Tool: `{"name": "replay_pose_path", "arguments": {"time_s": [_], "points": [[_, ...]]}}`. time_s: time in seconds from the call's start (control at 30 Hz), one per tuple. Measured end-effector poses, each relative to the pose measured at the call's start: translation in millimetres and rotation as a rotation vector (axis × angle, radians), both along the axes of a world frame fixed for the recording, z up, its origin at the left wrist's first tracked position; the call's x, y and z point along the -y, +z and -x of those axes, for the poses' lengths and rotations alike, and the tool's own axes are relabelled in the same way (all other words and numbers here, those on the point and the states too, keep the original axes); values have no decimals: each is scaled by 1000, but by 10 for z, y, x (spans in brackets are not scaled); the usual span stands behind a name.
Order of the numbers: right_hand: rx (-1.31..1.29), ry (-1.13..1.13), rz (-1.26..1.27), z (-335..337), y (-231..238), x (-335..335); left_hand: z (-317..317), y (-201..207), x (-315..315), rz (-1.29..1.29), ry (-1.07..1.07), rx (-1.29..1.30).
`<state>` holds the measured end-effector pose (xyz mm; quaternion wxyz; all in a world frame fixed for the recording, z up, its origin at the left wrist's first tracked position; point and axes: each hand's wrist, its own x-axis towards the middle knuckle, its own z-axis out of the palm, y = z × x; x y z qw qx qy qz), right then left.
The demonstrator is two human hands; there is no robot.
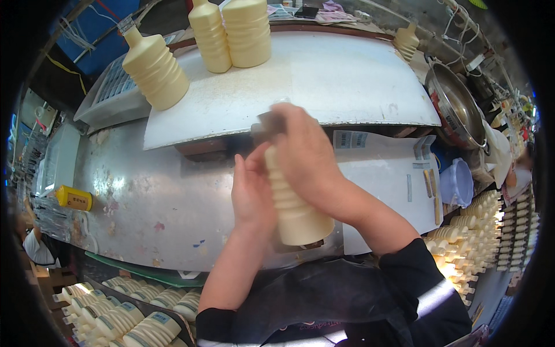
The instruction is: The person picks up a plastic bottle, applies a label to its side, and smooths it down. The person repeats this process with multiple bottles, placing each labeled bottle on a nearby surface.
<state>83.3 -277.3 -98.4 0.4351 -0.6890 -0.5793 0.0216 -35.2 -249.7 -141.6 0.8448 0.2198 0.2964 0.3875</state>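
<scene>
A cream ribbed plastic bottle point(296, 211) is tilted in front of me, its broad base toward my body and its neck end away. My left hand point(252, 188) cups its left side, thumb pointing up and fingers curled behind the shoulder. Over the bottle's upper part lies my right hand point(306, 150), its fingers bent at the neck end. A blurred dark grey piece point(269, 125) shows at those fingertips; its kind is unclear. The bottle's neck is hidden by the hands.
On the raised white board point(341, 75) stand more cream bottles point(155, 72). A yellow bottle point(74, 198) lies on the metal table point(150, 196). White paper with label strips point(410, 188) is at right, near a lilac basin point(457, 182) and a steel pan point(454, 104). Bottles crowd both lower sides.
</scene>
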Motion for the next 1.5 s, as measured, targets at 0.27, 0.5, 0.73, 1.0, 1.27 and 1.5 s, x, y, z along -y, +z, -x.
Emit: {"name": "replay_pose_path", "arguments": {"time_s": [0.27, 0.5, 0.73, 1.0, 1.27, 1.5], "points": [[-334, -59, -18, -506, -340, 321, -85, -224, -50, -273, -88, -267], [-394, -97, -80, -648, -379, 367, -55, -182, -14, -322, -115, -254], [-391, -83, -7, -371, -179, 224, -87, -150, -48, -302, -117, -335], [77, -132, 16, 55, 24, -73, -8, -148, -17, -141, -80, -194], [126, -38, 305, 217, 106, -224, 10, -23, -65, 14, -140, 65], [-138, -86, -29, -503, -292, 202, -116, -307, -59, -414, -202, -423]]}}
